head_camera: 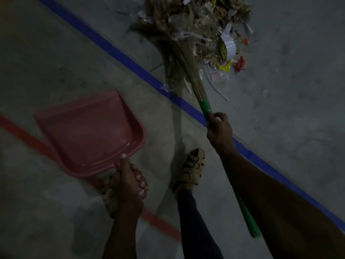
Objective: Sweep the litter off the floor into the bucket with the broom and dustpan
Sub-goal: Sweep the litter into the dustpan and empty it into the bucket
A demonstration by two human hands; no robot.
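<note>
1. The person stands on a dim grey concrete floor (280, 90) with both hands busy. The left hand (128, 184) is clenched round the handle of a pink plastic dustpan (89, 131), thumb laid along the top. The pan is empty and looks to sit low over the floor, its open lip pointing away from the feet.
2. The right hand (219, 129) is wrapped round the green-taped handle of a soft grass broom (186, 60), gripping just below where the bristles start; the rest of the green handle runs back under the forearm.
3. The broom's bushy head lies in the near edge of a heap of mixed litter (201, 25): dry leaves, paper scraps, clear plastic, a white tape roll (228, 46) and some red and yellow bits.
4. The heap sits beyond a blue floor line (130, 60); the dustpan is on the near side, well apart from it, beside a red floor line (24, 135).
5. The litter looks light and loose, so I would expect it to scatter under a hard stroke; short, gentle pulls should suit it. The bristles are floppy, so the low grip gives control.
6. The pan seems stiff and light, fine to hold by its handle.
7. No bucket is in view.
</note>
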